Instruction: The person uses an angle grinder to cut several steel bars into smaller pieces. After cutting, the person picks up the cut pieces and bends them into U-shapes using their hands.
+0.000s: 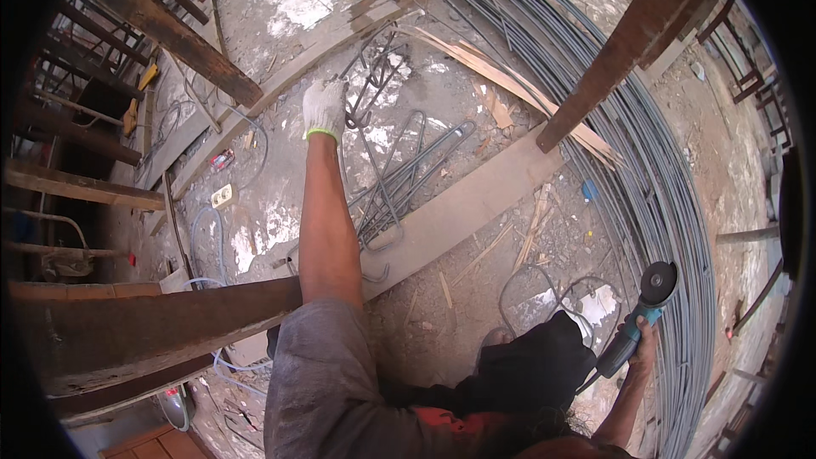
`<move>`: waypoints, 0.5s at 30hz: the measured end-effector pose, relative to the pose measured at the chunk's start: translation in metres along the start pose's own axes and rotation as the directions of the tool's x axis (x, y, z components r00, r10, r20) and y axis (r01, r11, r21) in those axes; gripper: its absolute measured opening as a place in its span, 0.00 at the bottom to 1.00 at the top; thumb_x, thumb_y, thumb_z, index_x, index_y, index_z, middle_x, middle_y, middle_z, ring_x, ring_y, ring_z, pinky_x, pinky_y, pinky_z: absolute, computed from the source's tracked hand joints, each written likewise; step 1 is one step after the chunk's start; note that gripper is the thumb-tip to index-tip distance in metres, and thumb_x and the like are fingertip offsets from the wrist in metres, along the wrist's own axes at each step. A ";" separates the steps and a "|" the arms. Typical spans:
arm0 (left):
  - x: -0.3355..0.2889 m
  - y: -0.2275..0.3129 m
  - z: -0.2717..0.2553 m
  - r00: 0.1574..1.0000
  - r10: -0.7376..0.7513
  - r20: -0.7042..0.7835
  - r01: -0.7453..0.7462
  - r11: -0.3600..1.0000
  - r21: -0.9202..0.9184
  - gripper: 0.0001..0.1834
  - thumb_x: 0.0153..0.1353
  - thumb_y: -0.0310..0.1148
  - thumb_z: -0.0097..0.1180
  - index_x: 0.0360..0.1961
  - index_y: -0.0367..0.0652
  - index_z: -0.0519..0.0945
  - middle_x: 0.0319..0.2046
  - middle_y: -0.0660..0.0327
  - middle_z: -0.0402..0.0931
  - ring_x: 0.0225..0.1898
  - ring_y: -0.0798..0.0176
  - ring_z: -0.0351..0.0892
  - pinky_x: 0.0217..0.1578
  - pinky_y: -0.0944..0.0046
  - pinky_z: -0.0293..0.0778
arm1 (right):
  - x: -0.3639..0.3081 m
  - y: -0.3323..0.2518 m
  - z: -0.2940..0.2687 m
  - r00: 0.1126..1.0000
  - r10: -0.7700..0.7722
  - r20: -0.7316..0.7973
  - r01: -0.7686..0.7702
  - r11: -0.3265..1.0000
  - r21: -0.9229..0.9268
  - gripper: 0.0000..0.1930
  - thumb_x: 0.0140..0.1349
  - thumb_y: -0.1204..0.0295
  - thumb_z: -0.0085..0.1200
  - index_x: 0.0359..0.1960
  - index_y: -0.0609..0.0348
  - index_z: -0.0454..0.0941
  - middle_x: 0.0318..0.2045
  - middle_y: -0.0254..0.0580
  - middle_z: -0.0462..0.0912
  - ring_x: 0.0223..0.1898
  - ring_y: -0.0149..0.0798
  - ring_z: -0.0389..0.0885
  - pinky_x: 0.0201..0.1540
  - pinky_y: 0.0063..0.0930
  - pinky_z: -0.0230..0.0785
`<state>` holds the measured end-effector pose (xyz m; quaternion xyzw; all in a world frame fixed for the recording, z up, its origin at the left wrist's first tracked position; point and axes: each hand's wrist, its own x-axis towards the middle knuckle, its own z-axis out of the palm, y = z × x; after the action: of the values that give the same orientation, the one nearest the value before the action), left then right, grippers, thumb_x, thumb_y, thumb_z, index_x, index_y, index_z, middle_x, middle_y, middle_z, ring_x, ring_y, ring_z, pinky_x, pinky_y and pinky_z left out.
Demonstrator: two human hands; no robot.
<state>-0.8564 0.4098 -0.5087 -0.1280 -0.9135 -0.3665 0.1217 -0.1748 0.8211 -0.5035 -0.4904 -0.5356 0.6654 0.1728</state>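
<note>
On my feed, beyond the long rods down the frame's right and the bent bars at upper centre, I judge the grinder, lower right, could snag those rods if it dips, the right hand wrapped firmly round its body, though I cannot tell whether the gloved left hand grips the bent bars.

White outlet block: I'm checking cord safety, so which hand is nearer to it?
Left. The gloved left hand is ahead and to the right of the white outlet block; the right hand, holding the angle grinder, is much farther to its right.
</note>
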 end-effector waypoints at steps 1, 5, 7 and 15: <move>-0.041 0.039 -0.006 0.987 -0.159 0.024 0.160 0.958 -0.236 0.15 0.58 0.39 0.54 0.32 0.34 0.81 0.29 0.49 0.79 0.30 0.54 0.78 0.34 0.58 0.73 | 0.001 -0.004 0.002 1.000 -0.022 0.002 0.022 1.000 0.005 0.22 0.54 0.61 0.63 0.43 0.63 0.72 0.30 0.45 0.80 0.27 0.40 0.83 0.28 0.33 0.78; -0.174 0.050 -0.025 0.797 -0.533 0.284 0.423 0.158 -0.892 0.08 0.54 0.28 0.56 0.34 0.37 0.79 0.21 0.66 0.69 0.21 0.70 0.65 0.24 0.71 0.64 | 0.015 -0.003 0.007 0.996 -0.030 0.083 0.030 1.000 -0.002 0.23 0.54 0.62 0.62 0.46 0.64 0.71 0.32 0.46 0.80 0.28 0.41 0.84 0.29 0.33 0.79; -0.237 0.081 -0.044 0.657 -0.598 0.458 0.502 -0.106 -0.858 0.09 0.54 0.29 0.55 0.35 0.36 0.78 0.20 0.67 0.66 0.20 0.69 0.64 0.22 0.70 0.63 | 0.019 -0.004 0.014 0.990 -0.058 0.131 0.061 0.998 -0.014 0.24 0.54 0.62 0.62 0.47 0.64 0.71 0.33 0.47 0.80 0.28 0.42 0.84 0.30 0.34 0.79; -0.446 0.013 -0.015 0.650 -0.723 0.232 0.741 0.537 -0.403 0.21 0.54 0.29 0.56 0.51 0.38 0.75 0.34 0.52 0.77 0.37 0.51 0.78 0.42 0.52 0.73 | 0.027 -0.010 0.061 0.966 -0.023 0.257 0.027 1.000 -0.011 0.26 0.51 0.63 0.64 0.47 0.67 0.72 0.33 0.47 0.80 0.30 0.42 0.84 0.34 0.35 0.80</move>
<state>-0.4324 0.3441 -0.6306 0.2335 -0.7691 -0.5875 -0.0939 -0.2410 0.8125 -0.5108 -0.3946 -0.5643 0.7172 0.1068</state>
